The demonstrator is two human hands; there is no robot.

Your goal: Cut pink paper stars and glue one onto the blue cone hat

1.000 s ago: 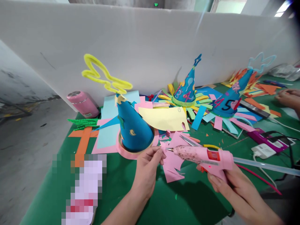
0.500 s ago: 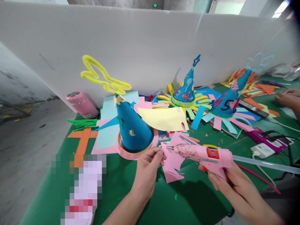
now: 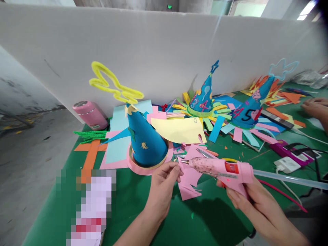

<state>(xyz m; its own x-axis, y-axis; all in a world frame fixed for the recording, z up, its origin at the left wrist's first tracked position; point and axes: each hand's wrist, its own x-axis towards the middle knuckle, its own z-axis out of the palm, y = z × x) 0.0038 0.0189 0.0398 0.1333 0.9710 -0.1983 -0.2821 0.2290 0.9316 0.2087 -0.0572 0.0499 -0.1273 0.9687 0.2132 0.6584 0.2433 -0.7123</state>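
My right hand is wrapped round the handle of a pink glue gun, with a clear glue stick sticking out of its back end. The nozzle points left, close to the fingertips of my left hand. Those left fingers are pinched together; whatever they hold is too small or hidden to make out. Just behind my left hand stands a blue paper cone hat with a pink brim and a yellow pipe-cleaner shape on its tip. Cut pink paper lies under the nozzle.
Two decorated blue cone hats stand further back. A pink bottle leans at the left by a white partition. Scissors, a cream paper sheet and a purple power strip lie around. Another person's hand rests at right.
My left hand has shifted very slightly to the right, and the glue gun's nozzle has edged left towards its fingertips. The hats and papers stay where they were.
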